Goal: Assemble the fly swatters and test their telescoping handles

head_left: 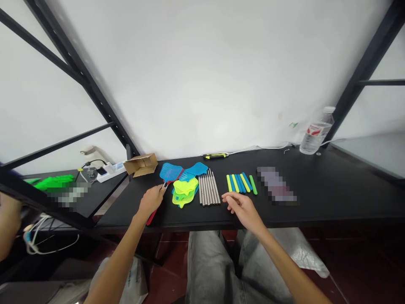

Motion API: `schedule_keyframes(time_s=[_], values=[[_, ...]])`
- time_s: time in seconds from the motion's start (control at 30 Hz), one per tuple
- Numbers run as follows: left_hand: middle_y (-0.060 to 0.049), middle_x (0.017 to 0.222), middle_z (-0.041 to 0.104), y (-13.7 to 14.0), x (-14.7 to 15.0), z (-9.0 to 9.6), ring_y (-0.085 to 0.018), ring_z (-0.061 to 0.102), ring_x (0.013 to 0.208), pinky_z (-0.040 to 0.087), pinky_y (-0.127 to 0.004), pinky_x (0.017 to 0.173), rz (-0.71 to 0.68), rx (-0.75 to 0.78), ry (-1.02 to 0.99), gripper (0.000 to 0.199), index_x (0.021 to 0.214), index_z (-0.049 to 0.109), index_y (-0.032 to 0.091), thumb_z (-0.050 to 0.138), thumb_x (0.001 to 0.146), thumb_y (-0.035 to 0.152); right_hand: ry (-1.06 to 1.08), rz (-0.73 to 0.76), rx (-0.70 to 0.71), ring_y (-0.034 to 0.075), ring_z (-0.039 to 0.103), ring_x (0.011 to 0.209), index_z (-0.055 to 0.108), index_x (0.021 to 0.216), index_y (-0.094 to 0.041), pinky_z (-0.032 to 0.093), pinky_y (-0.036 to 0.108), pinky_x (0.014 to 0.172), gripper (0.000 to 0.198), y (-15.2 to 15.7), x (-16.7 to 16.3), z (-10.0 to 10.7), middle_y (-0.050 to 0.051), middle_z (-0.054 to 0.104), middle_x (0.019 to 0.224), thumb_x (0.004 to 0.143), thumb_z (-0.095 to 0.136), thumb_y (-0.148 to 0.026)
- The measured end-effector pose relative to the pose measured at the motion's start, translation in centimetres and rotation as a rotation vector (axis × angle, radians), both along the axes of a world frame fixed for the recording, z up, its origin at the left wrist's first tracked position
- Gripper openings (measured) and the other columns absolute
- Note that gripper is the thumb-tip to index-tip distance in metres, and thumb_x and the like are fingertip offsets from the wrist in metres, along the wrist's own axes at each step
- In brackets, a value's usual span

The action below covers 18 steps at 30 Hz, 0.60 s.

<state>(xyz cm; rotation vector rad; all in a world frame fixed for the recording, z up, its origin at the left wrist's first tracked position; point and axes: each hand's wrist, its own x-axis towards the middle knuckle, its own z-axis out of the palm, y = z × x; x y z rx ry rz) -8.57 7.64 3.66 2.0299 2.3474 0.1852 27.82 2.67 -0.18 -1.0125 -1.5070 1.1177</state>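
My left hand is closed around the metal shaft of a fly swatter, whose red handle sticks out below it. Just beyond, a blue swatter head overlaps a red one, and I cannot tell which belongs to the held shaft. Yellow-green swatter heads lie piled to the right, beside more blue ones. Several metal rods lie side by side in the middle. My right hand hovers over the table's front part, open with fingers loosely bent. Beyond it lie yellow, blue and green handles.
An open cardboard box stands at the back left, near a power strip. A yellow and black cutter lies by the wall. A water bottle stands back right. A blurred item lies right of the handles. Black frame posts flank the table.
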Motion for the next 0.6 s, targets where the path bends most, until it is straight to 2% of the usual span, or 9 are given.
schedule_keyframes(time_s=[0.1, 0.4, 0.5, 0.6], values=[[-0.013, 0.120, 0.066, 0.1, 0.7, -0.1, -0.030, 0.062, 0.108, 0.044, -0.035, 0.085, 0.006, 0.017, 0.029, 0.045, 0.122, 0.062, 0.025, 0.029, 0.097, 0.044, -0.004, -0.011, 0.004, 0.016, 0.061, 0.069, 0.070, 0.105, -0.019, 0.051, 0.027, 0.059, 0.038, 0.0, 0.0, 0.1, 0.008, 0.070, 0.093, 0.092, 0.050, -0.049], [-0.016, 0.109, 0.067, -0.3, 2.2, 0.2, -0.034, 0.065, 0.098, 0.048, -0.042, 0.080, 0.074, 0.057, 0.112, 0.045, 0.114, 0.066, 0.021, 0.028, 0.096, 0.039, -0.022, -0.007, -0.009, 0.016, 0.063, 0.071, 0.069, 0.103, -0.019, 0.052, 0.026, 0.060, 0.035, -0.1, 0.0, 0.3, 0.007, 0.071, 0.094, 0.092, 0.049, -0.045], [-0.016, 0.109, 0.066, -0.2, 2.5, 0.3, -0.033, 0.065, 0.098, 0.048, -0.041, 0.080, 0.091, 0.056, 0.114, 0.046, 0.115, 0.067, 0.021, 0.031, 0.095, 0.042, -0.151, -0.051, 0.029, 0.017, 0.064, 0.068, 0.069, 0.101, -0.020, 0.051, 0.028, 0.061, 0.031, 0.2, -0.3, 0.6, 0.005, 0.071, 0.089, 0.092, 0.048, -0.041], [-0.017, 0.110, 0.065, 0.0, 2.7, 0.4, -0.034, 0.064, 0.099, 0.049, -0.042, 0.080, 0.107, 0.052, 0.132, 0.047, 0.113, 0.068, 0.020, 0.032, 0.094, 0.044, -0.389, -0.134, 0.117, 0.018, 0.066, 0.074, 0.070, 0.102, -0.020, 0.049, 0.030, 0.070, 0.026, 1.1, -1.0, 1.3, 0.005, 0.073, 0.089, 0.091, 0.050, -0.033]])
